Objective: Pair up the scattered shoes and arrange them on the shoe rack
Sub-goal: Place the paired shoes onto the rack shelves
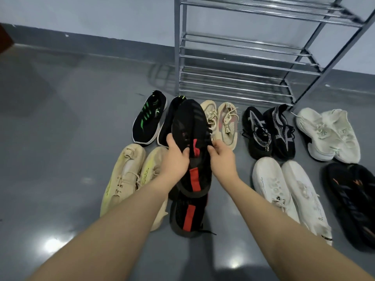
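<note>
I hold a black sneaker with a red stripe (190, 126) up off the floor, toe pointing away. My left hand (176, 158) grips its left side and my right hand (222, 157) pinches its right edge near the laces. Its matching black-and-red sneaker (187, 214) lies on the floor right below. The metal shoe rack (239, 57) stands beyond against the wall, and its visible shelves are bare.
Paired shoes lie on the grey floor: black-green (149, 117), small beige (223, 122), black-grey (267, 131), pale white-green (326, 132), yellow-beige (125, 177), white (284, 189), black with orange (353, 199). Open floor stretches to the left.
</note>
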A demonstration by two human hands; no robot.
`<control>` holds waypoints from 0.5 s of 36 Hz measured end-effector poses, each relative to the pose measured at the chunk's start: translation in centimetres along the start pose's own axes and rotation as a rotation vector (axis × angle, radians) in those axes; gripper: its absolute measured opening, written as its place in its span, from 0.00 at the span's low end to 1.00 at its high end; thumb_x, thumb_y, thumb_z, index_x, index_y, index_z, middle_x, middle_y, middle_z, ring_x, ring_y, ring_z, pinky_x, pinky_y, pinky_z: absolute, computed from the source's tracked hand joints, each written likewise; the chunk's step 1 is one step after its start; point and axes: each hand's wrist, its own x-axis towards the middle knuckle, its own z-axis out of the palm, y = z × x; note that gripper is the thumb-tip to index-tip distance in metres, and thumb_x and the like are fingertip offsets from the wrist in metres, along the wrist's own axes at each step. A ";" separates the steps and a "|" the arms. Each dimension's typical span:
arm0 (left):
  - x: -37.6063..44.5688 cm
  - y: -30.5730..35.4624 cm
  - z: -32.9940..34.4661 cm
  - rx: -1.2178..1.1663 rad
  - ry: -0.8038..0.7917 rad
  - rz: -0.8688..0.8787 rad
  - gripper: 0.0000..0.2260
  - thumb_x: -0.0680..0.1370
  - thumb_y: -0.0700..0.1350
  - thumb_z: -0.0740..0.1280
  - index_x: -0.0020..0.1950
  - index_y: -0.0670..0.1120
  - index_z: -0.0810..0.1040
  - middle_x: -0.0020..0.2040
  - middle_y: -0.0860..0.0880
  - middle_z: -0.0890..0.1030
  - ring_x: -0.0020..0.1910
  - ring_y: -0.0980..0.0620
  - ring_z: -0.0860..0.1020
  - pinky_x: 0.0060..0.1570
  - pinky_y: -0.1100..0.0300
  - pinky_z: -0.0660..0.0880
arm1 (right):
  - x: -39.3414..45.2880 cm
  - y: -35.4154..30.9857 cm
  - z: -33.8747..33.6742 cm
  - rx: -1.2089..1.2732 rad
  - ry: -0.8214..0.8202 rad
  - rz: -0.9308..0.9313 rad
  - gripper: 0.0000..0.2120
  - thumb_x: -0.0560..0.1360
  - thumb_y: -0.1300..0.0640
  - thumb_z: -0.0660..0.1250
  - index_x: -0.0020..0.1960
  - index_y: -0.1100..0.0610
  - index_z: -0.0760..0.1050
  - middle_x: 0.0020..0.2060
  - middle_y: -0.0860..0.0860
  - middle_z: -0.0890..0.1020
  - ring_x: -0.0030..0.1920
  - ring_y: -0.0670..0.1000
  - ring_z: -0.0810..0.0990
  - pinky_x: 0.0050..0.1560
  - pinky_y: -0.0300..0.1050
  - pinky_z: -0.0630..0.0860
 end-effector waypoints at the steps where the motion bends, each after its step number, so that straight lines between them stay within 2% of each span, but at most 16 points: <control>1: 0.1 -0.1 -0.3 -0.010 0.010 0.011 0.28 0.80 0.45 0.60 0.75 0.48 0.49 0.57 0.43 0.78 0.52 0.43 0.78 0.49 0.54 0.73 | -0.1 0.1 0.1 -0.007 -0.027 -0.012 0.09 0.79 0.58 0.60 0.41 0.54 0.73 0.35 0.51 0.79 0.37 0.50 0.75 0.40 0.46 0.70; 3: 0.2 -0.5 -0.9 0.031 0.054 0.027 0.25 0.80 0.45 0.59 0.74 0.51 0.52 0.52 0.44 0.79 0.47 0.44 0.78 0.46 0.53 0.74 | -0.1 0.6 0.4 -0.038 -0.064 -0.027 0.10 0.79 0.54 0.59 0.40 0.51 0.74 0.34 0.49 0.78 0.39 0.52 0.76 0.41 0.48 0.71; 5: 0.5 -1.6 -1.6 0.124 0.098 0.046 0.23 0.81 0.45 0.58 0.73 0.53 0.54 0.49 0.44 0.80 0.44 0.43 0.79 0.45 0.49 0.77 | -0.2 1.3 0.5 -0.115 -0.084 0.021 0.14 0.80 0.49 0.56 0.37 0.49 0.69 0.33 0.47 0.76 0.39 0.52 0.74 0.41 0.48 0.70; 6: 0.5 -2.2 -2.0 0.171 0.104 0.056 0.22 0.81 0.46 0.58 0.73 0.54 0.54 0.47 0.44 0.80 0.43 0.42 0.79 0.44 0.46 0.78 | -0.4 1.9 0.5 -0.186 -0.099 0.064 0.13 0.80 0.48 0.55 0.39 0.50 0.69 0.36 0.48 0.77 0.42 0.53 0.75 0.43 0.49 0.71; 8: 0.3 -3.4 -2.7 0.233 0.101 0.069 0.21 0.81 0.46 0.57 0.72 0.55 0.54 0.47 0.45 0.80 0.42 0.41 0.79 0.42 0.44 0.78 | -0.8 3.2 0.8 -0.406 -0.141 0.176 0.12 0.80 0.47 0.56 0.51 0.55 0.71 0.49 0.53 0.78 0.52 0.57 0.77 0.52 0.52 0.73; 9: 0.1 -4.0 -3.0 0.259 0.102 0.079 0.21 0.81 0.46 0.56 0.72 0.55 0.55 0.47 0.45 0.80 0.42 0.41 0.79 0.42 0.44 0.78 | -1.1 3.9 1.0 -0.497 -0.164 0.238 0.15 0.79 0.47 0.57 0.57 0.58 0.69 0.54 0.55 0.77 0.56 0.58 0.76 0.56 0.54 0.73; 11: -0.2 -4.8 -3.7 0.315 0.118 0.097 0.20 0.81 0.46 0.56 0.73 0.54 0.57 0.44 0.45 0.80 0.40 0.42 0.79 0.41 0.45 0.78 | -1.8 5.0 1.5 -0.558 -0.193 0.355 0.22 0.77 0.43 0.61 0.61 0.59 0.65 0.60 0.57 0.74 0.60 0.59 0.74 0.59 0.56 0.72; 13: -0.4 -5.4 -3.9 0.353 0.121 0.102 0.18 0.81 0.45 0.56 0.71 0.52 0.60 0.45 0.46 0.80 0.42 0.43 0.79 0.43 0.46 0.78 | -2.3 5.6 2.0 -0.547 -0.216 0.423 0.27 0.75 0.40 0.63 0.63 0.58 0.62 0.61 0.56 0.72 0.61 0.59 0.74 0.59 0.57 0.72; 15: -0.7 -5.8 -4.0 0.379 0.094 0.061 0.15 0.81 0.46 0.55 0.69 0.52 0.63 0.47 0.46 0.80 0.45 0.43 0.79 0.46 0.47 0.77 | -2.6 5.8 2.8 -0.565 -0.263 0.435 0.29 0.74 0.40 0.65 0.64 0.58 0.61 0.62 0.56 0.71 0.61 0.59 0.74 0.58 0.56 0.73; 18: -1.3 -6.0 -3.8 0.403 0.044 -0.008 0.16 0.82 0.48 0.54 0.70 0.52 0.62 0.51 0.46 0.80 0.48 0.42 0.79 0.50 0.47 0.76 | -2.9 5.6 4.1 -0.517 -0.277 0.448 0.25 0.75 0.49 0.66 0.64 0.59 0.59 0.62 0.58 0.70 0.59 0.61 0.75 0.56 0.56 0.74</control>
